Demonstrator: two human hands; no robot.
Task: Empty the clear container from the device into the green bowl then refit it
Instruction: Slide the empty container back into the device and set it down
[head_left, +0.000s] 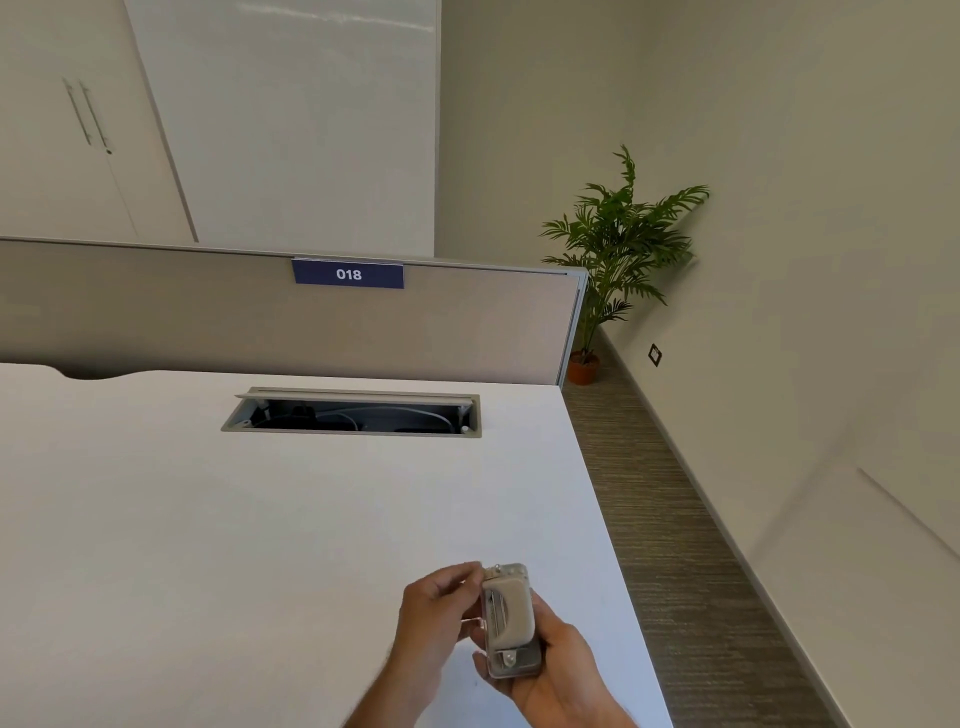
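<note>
Right hand (558, 670) holds the small beige device (506, 618) over the white tabletop (208, 519); left hand (436, 613) pinches its top end at 12 o'clock.

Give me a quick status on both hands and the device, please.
Right hand cradles device above desk. Left hand pinches its left edge. Green bowl not in view.

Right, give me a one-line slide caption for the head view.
Both hands, left and right, hold a small beige device above a white desk; no green bowl in view.
</note>
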